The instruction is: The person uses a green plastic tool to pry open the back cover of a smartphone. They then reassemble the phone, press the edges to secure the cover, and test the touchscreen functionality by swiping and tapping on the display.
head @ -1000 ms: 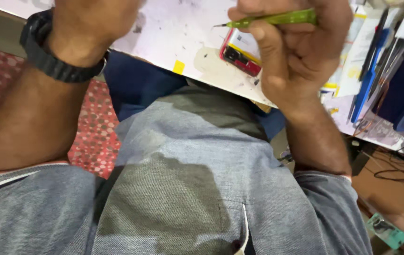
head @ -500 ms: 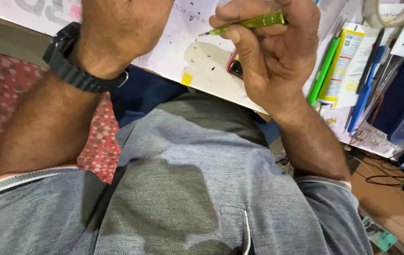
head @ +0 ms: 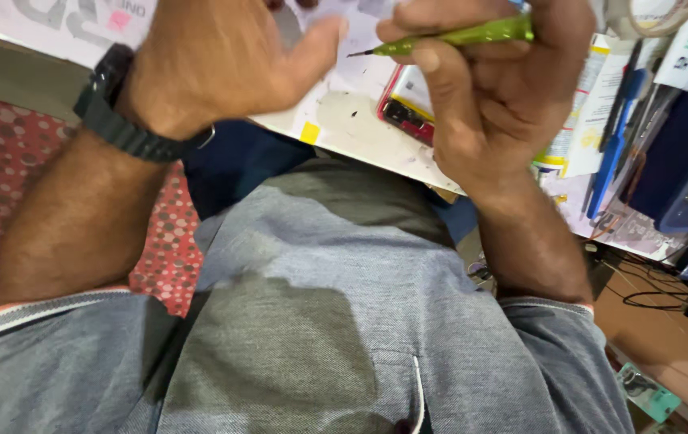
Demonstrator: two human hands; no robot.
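Nearest the camera, the person's grey polo shirt is filling the lower frame, with a red dotted carpet showing below the left arm. Beyond it, the left hand, with a black wristwatch on its wrist, is hovering over the near edge of the white worktop, fingers spread and loose, grasping nothing that shows. The right hand is clenching around a slim green screwdriver, its fine tip pointing left toward the left thumb, above the worktop's near edge. Just beneath the tip, a small red-cased device is lying on the worktop, partly hidden by the right hand. Farther right, blue tools and packets are crowding the worktop's right edge. Judging from this, the tool is in hand but not touching the device; any work on it seems yet to be done.
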